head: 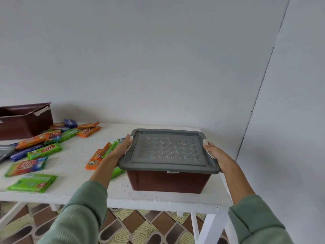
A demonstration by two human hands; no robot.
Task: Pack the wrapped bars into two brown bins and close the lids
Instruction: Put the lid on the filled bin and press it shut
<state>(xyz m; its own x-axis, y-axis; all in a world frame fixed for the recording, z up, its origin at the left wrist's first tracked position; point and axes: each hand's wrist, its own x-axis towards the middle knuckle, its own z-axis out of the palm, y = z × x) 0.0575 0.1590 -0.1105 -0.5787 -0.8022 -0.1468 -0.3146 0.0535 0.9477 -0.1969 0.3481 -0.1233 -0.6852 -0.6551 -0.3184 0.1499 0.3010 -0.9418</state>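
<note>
The brown bin (168,182) at centre right carries its grey lid (168,150). The left hand (121,148) and right hand (216,152) clamp the lid's opposite edges. The second brown bin (26,124), at the left edge, stands open. Wrapped bars (44,152) lie loose on the worktop (158,199). The task is judged about half done.

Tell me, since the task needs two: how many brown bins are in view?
2. One lidded bin sits on the table, right side, gripped by the left hand and right hand. One open bin stands at the far left, partly cropped.

Hands (122,147) (214,153) on lidded bin (168,182) (bars (40,152) left)
</note>
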